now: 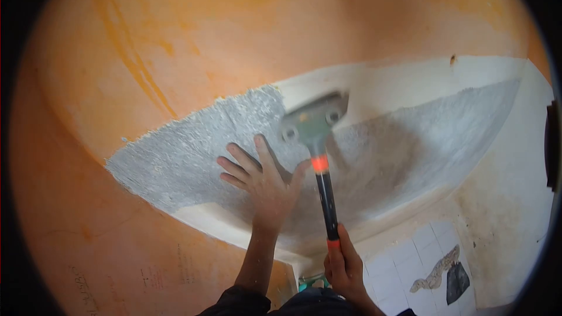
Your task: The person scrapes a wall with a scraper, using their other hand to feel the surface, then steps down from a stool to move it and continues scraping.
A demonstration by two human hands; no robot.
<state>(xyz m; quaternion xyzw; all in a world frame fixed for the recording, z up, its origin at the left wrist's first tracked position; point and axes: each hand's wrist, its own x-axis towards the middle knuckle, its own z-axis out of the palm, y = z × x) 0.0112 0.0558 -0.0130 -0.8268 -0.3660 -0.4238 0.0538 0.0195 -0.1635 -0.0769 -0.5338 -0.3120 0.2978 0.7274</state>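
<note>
My right hand (345, 266) is wrapped round the lower black handle of a long-handled scraper (328, 205). The tool has orange bands and a wide grey-green head with two round fasteners, slightly blurred. Its head is over the border between a pale strip and a grey patch (193, 146) on the curved surface; exact contact cannot be told. My left hand (269, 184) holds nothing, its fingers spread over the grey patch, left of the scraper's head. Shadows fall close beside those fingers. The patch looks rough on the left and smoother to the right.
Orange-painted wall (234, 35) surrounds the patch above and at left. At lower right are white tiles (410, 263) with a dark bucket-like shape (458, 284) and a patterned brownish shape (436, 272). A dark object (552, 146) is at the right edge.
</note>
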